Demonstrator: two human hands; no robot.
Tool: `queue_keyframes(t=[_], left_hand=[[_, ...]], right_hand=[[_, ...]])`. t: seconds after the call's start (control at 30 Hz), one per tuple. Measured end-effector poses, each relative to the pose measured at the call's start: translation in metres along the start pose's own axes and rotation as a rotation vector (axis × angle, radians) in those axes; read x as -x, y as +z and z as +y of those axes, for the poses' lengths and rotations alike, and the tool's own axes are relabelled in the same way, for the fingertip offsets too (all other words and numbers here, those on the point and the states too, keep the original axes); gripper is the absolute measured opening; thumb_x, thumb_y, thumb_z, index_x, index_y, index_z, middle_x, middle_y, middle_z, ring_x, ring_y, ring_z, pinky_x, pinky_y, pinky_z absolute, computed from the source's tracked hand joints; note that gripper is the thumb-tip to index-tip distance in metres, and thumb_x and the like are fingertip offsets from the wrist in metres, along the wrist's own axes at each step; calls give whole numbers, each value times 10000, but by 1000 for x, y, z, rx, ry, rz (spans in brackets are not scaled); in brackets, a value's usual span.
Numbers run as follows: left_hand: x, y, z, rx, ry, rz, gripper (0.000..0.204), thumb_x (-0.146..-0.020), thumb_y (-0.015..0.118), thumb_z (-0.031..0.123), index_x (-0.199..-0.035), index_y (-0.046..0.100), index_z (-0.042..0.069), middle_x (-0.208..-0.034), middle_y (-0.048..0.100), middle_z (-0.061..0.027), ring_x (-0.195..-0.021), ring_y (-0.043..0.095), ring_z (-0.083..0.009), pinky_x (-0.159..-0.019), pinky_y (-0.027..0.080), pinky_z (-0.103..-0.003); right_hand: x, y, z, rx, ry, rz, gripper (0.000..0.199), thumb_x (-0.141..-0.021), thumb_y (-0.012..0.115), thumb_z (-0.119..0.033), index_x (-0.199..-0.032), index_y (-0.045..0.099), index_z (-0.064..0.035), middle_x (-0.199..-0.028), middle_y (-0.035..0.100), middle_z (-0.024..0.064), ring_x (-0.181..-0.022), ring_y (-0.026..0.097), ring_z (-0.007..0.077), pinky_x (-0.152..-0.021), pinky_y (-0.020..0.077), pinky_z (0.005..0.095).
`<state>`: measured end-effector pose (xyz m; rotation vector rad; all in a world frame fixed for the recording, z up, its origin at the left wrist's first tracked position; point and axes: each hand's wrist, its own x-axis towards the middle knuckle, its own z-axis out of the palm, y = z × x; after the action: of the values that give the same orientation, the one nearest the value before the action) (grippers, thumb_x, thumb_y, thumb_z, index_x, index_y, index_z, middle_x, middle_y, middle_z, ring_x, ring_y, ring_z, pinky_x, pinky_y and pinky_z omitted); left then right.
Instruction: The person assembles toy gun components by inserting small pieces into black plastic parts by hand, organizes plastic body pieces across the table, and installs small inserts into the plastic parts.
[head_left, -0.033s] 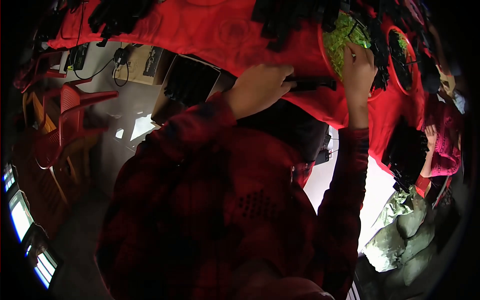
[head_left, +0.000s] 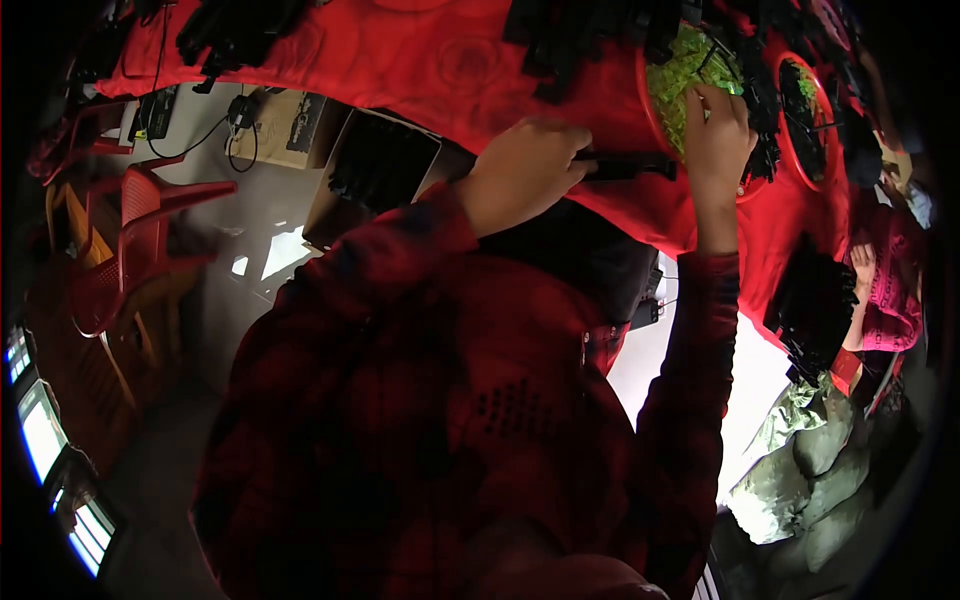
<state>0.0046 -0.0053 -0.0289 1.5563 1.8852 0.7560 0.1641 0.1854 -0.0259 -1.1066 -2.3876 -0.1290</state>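
Over the near edge of the red-covered table, my left hand is closed, with its fingertips toward the right. A long dark bar-shaped piece sticks out from those fingers; its exact kind cannot be made out. My right hand reaches into a red basin at the upper right. Its thumb and fingers are pinched together among small bright green pieces. Whatever sits between those fingertips is hidden.
Black parts lie heaped on the red cloth. Beside the first basin stands another red basin. A carton of black pieces, a red chair and pale sacks are around. Another person's hand shows at right.
My left hand has risen very slightly, and the dark bar has shifted a little with it. The right hand stays in the green pieces.
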Motion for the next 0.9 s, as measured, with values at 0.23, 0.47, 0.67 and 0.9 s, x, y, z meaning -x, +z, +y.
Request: queue_keyframes(t=[0.23, 0.47, 0.67, 0.9], left_hand=[[-24, 19, -6, -71, 223, 168, 172, -812, 717, 168, -951, 668, 79, -868, 652, -62, -927, 588, -288, -840, 476, -398], [-24, 24, -3, -80, 189, 230, 157, -768, 752, 139, -885, 665, 81, -861, 633, -62, -842, 562, -261, -803, 473, -360], [-24, 22, -13, -55, 126, 188, 169, -763, 755, 161, -851, 641, 71, -852, 617, -76, -849, 574, -293, -777, 484, -390], [-29, 17, -7, -56, 126, 132, 167, -791, 724, 184, -841, 621, 61, -865, 616, -90, -903, 603, -318, -723, 502, -435]], right_hand=[[-25, 20, -8, -8, 286, -368, 445, -873, 582, -466, -948, 699, -43, -930, 695, 204, -893, 663, 407, -821, 506, 498], [-33, 6, -10, -128, 429, -344, 400, -843, 607, -411, -893, 725, -32, -914, 694, 227, -866, 657, 396, -778, 510, 452], [12, -48, -42, -937, 548, -225, 241, -915, 642, -160, -1070, 659, 23, -892, 705, 93, -605, 535, 82, -547, 424, 223], [86, -31, -55, -1023, 507, -221, 198, -902, 666, -22, -1095, 626, -8, -883, 671, 48, -632, 544, 54, -534, 447, 194]])
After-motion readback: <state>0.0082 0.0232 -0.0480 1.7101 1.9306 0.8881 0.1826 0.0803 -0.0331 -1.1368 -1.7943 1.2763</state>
